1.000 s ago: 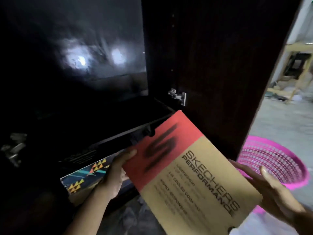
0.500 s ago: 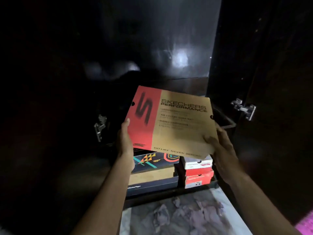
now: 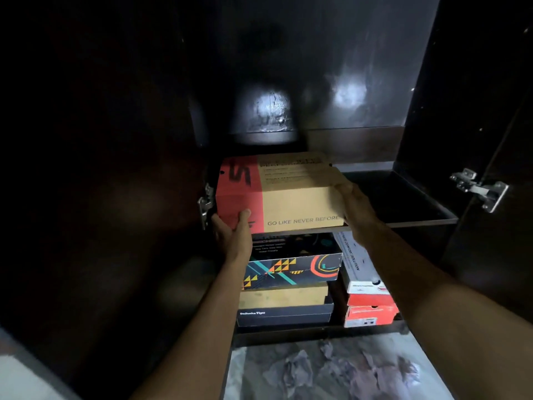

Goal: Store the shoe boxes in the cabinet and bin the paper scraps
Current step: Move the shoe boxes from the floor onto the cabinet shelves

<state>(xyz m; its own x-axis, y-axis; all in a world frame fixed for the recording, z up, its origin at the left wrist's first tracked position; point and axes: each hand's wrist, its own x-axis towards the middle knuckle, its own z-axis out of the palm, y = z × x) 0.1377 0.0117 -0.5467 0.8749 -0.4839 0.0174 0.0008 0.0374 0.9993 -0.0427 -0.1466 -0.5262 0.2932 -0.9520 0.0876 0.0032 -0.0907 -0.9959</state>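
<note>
While both hands hold it, the red and tan box (image 3: 291,194) sits at the near left of the cabinet's (image 3: 418,82) upper shelf (image 3: 415,203), its front face flush with the shelf edge and reading "GO LIKE NEVER BEFORE". The left hand (image 3: 232,235) grips the box's near left bottom corner, thumb up on the red face and fingers curled under. The right hand (image 3: 356,209) clasps the near right corner, fingers wrapped onto the tan side.

Below, on the lower shelf, a patterned box (image 3: 291,269) with orange triangles and teal stripes lies on a tan and black box (image 3: 284,307) at the left. Just right of them stands a stack: a white box (image 3: 359,269) on top, then two orange boxes (image 3: 370,313) under it. How these touch at the back is too dark to tell.

Near the cabinet's foot, crumpled paper scraps (image 3: 340,370) lie scattered on the pale floor (image 3: 248,379). A metal hinge (image 3: 478,189) shows on the open door (image 3: 504,111) at the right, and another hinge (image 3: 205,203) sits just left of the box. Two blurred light patches glare on the glossy far wall of the cabinet.
</note>
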